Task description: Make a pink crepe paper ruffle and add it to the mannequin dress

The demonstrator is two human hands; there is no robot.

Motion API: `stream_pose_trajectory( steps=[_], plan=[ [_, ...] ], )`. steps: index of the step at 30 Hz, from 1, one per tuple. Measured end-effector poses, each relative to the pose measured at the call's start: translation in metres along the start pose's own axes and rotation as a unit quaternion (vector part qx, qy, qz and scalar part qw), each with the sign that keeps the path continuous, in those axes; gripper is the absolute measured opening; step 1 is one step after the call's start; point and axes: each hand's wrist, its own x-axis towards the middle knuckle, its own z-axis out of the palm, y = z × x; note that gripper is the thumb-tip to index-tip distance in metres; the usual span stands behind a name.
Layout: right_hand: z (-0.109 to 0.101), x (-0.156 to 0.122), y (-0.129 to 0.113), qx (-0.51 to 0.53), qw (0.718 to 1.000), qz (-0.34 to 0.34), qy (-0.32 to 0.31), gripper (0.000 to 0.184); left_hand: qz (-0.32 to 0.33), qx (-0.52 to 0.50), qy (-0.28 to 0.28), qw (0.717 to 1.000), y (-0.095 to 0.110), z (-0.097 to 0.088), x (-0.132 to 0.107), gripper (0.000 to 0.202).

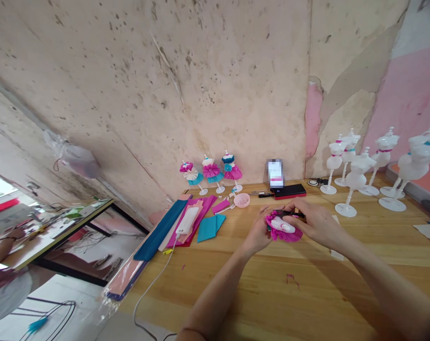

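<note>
The left hand [257, 235] and right hand [310, 221] are both curled closed, gripping a ruffled magenta crepe-paper skirt [290, 236] gathered around a white plastic dress form [281, 225]; a dark strip across the top is hard to make out. Beyond, on the light wooden surface [328, 279], lie a round pink dish [242, 200] and folded teal paper [210, 228]. Three miniature dressed forms [211, 171] stand far left, bare white stands [355, 180] right – no writing is legible, and a blurred phone [275, 173] shows nothing.
</note>
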Motion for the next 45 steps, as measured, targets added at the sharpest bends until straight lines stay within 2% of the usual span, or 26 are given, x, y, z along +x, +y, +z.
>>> stream_pose_trajectory(
  steps=[13,22,33,40,45],
  plan=[
    [0.0,-0.0009,-0.0044,0.012,1.0,-0.016,-0.003,0.022,0.026,-0.017,-0.021,0.999,-0.0003,0.0,0.0016,0.05],
    [0.0004,-0.0024,-0.004,0.003,1.0,-0.021,-0.009,0.02,0.009,-0.043,-0.057,0.997,0.0044,-0.005,0.0052,0.063],
    [0.0002,-0.0017,-0.005,-0.004,1.0,-0.019,0.005,0.021,-0.003,-0.093,-0.034,0.995,0.0049,-0.0047,0.0033,0.066],
    [0.0008,-0.0013,-0.0057,0.005,1.0,-0.01,0.018,0.022,-0.029,-0.073,-0.043,0.996,-0.0008,-0.0036,0.0011,0.062],
    [-0.0014,0.0018,-0.0021,0.04,0.998,0.025,0.046,0.027,-0.036,-0.101,-0.028,0.994,-0.0023,-0.0036,-0.0004,0.059]
  ],
)
